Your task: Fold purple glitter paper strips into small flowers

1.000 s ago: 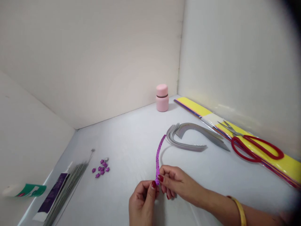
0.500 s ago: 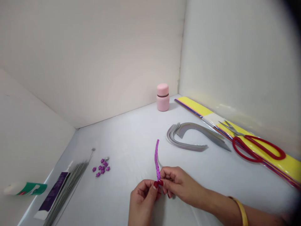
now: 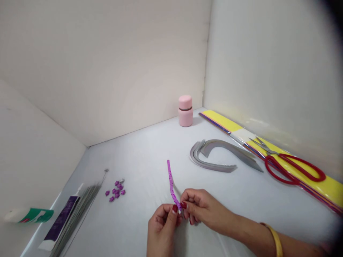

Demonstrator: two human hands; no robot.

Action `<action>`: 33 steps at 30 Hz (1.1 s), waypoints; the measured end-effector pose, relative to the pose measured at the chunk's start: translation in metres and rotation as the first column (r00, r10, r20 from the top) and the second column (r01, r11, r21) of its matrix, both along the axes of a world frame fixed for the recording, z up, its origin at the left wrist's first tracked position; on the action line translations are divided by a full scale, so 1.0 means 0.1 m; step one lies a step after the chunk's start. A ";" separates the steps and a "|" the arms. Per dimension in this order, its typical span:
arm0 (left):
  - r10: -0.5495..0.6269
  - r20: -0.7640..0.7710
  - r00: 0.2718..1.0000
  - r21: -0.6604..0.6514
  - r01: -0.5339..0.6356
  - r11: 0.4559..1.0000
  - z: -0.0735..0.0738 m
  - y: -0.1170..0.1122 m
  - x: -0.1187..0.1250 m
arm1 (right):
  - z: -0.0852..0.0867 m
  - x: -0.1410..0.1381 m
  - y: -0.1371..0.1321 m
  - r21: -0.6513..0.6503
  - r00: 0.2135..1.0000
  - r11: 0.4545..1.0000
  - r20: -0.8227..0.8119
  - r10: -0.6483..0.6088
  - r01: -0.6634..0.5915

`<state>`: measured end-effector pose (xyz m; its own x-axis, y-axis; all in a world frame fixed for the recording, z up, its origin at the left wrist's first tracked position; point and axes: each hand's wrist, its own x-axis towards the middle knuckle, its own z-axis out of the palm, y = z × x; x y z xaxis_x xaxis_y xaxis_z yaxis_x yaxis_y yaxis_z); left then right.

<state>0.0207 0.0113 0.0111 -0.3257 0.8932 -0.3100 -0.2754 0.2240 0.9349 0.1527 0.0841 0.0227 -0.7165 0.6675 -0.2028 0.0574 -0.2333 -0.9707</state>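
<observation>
A narrow purple paper strip (image 3: 171,182) with dark specks rises from between my fingertips, its free end pointing away from me and slightly left. My left hand (image 3: 164,225) pinches the strip's near end between thumb and fingers. From the other side, my right hand (image 3: 199,207) grips the same end, its thumb close to the left thumb. A small pale fold shows between the thumbs; the rest of it is hidden by the fingers. To the left lie several small purple folded paper stars (image 3: 117,191), beside a silver one (image 3: 122,181).
Red-handled scissors (image 3: 278,154) rest on yellow paper packs (image 3: 222,120) along the right wall. Curled grey paper strips (image 3: 214,166) lie nearer. A pink flask (image 3: 185,111) stands at the back. At left are thin wires (image 3: 77,217), a purple tube (image 3: 61,218) and a green-and-white tube (image 3: 36,215).
The strip's free end has swung left, and the strip now bends near my fingers. Both hands stay in nearly the same place, with the fingertips shifted slightly.
</observation>
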 end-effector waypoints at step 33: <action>0.167 -0.735 0.657 0.318 0.116 0.941 0.13 -0.02 -0.17 | 0.02 0.01 -0.02 0.045 0.999 0.998 0.000 0.050 -0.050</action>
<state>0.0040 0.0091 0.0243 -0.3408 0.8773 0.3379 0.5412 -0.1107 0.8335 0.1541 0.0816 0.0251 -0.7493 0.6393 -0.1728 0.0671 -0.1863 -0.9802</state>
